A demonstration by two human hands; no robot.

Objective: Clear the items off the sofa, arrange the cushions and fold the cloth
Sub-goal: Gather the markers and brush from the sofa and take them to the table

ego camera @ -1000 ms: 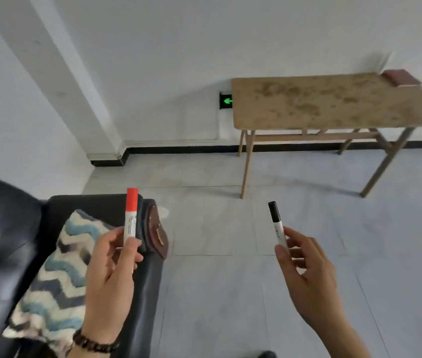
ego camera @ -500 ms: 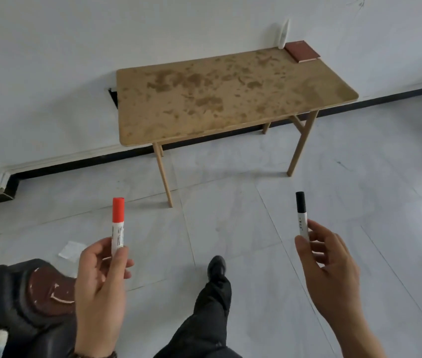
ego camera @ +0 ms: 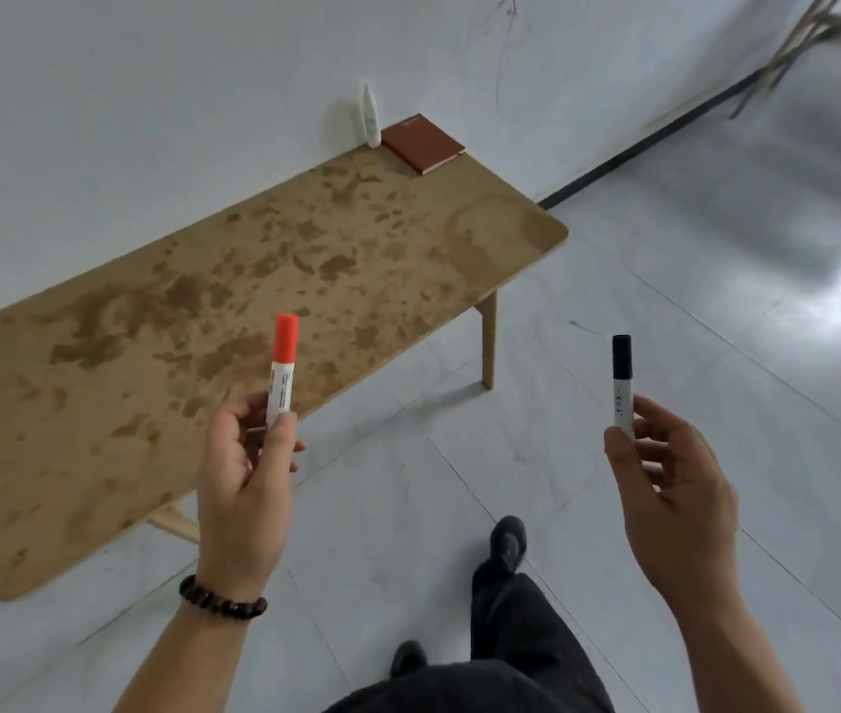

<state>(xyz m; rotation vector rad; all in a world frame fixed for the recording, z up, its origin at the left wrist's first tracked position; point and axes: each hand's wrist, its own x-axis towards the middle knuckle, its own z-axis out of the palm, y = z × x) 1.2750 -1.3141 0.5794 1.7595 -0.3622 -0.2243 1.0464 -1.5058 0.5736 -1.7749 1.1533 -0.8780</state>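
We see the stained table at ten o'clock, a brown book at its far corner. Our left hand pinches the red-capped marker upright; our right hand pinches the black-capped marker.

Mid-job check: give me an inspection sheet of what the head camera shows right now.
Surface: wooden table, stained top, against the wall.
Job's things: red-capped marker and black-capped marker, both held upright; sofa, cushions and cloth out of view.
Clutter: brown notebook and white bottle at the table's far corner.
Grippers: left hand holds the red-capped marker; right hand holds the black-capped marker.
Cables: nothing seen.
Surroundings: white wall, grey tiled floor, blurred plant top right.
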